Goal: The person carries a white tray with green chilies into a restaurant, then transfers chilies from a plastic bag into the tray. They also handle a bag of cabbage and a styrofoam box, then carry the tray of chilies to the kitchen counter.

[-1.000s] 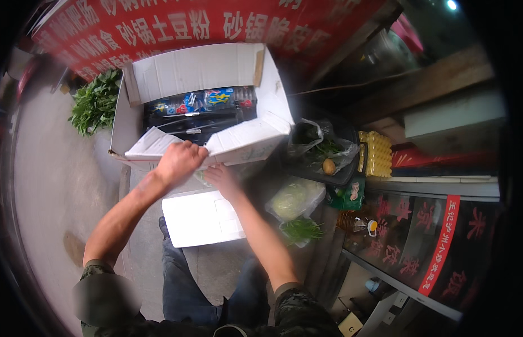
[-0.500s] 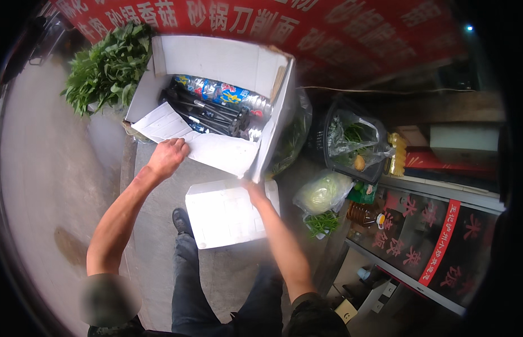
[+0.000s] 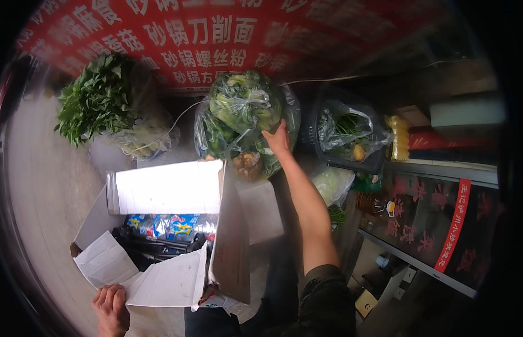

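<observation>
My left hand [image 3: 111,306], fingers curled, grips the near flap of an open white cardboard box [image 3: 170,188]. Inside the box lie clear plastic bottles with blue labels [image 3: 180,224] and several black rod-like things [image 3: 154,242], partly covered by the flaps. Further off, my right hand [image 3: 278,140] is stretched out with thumb and fingers apart, against or just over clear plastic bags of green vegetables [image 3: 244,106]. A brownish bagged lump [image 3: 248,164] lies below those bags; its kind I cannot make out.
A white foam box [image 3: 261,210] stands behind the cardboard box. Leafy greens [image 3: 98,104] stand at the far left. Rightward are a black crate [image 3: 323,160], a bagged cabbage [image 3: 331,185], an oil bottle [image 3: 374,204] and a glass-fronted cabinet [image 3: 419,224]. A red banner [image 3: 205,33] hangs behind.
The cardboard box has come nearer and to the left with my left hand, uncovering the bagged vegetables. My right hand has left the box and reached forward to those bags.
</observation>
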A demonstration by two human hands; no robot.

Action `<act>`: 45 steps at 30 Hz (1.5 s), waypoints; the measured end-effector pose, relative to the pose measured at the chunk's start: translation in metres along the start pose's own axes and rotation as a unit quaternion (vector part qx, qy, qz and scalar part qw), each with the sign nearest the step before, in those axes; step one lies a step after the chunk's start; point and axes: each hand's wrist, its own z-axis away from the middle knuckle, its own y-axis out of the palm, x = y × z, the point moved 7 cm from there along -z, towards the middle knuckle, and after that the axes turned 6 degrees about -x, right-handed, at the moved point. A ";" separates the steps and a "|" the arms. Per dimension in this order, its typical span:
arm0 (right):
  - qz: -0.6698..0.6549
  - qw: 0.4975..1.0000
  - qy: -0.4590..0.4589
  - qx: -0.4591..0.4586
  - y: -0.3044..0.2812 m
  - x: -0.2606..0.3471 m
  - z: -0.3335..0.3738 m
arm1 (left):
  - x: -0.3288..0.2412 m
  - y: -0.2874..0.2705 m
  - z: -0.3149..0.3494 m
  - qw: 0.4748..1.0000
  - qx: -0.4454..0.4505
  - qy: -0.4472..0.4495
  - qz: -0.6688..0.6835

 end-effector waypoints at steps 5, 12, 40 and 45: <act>0.121 0.993 -0.011 -0.011 0.062 0.042 -0.041 | 0.067 0.067 0.081 0.960 0.123 -0.245 0.066; 0.111 0.992 -0.045 0.040 0.133 0.042 -0.072 | 0.108 0.090 0.112 0.948 0.151 -0.277 0.031; -0.287 0.903 0.179 -0.263 -0.308 -0.100 0.278 | -0.146 -0.030 -0.224 0.940 -0.139 0.306 -0.068; -0.290 0.897 0.217 -0.253 -0.339 -0.118 0.301 | -0.178 0.150 -0.273 0.931 -0.082 0.349 -0.069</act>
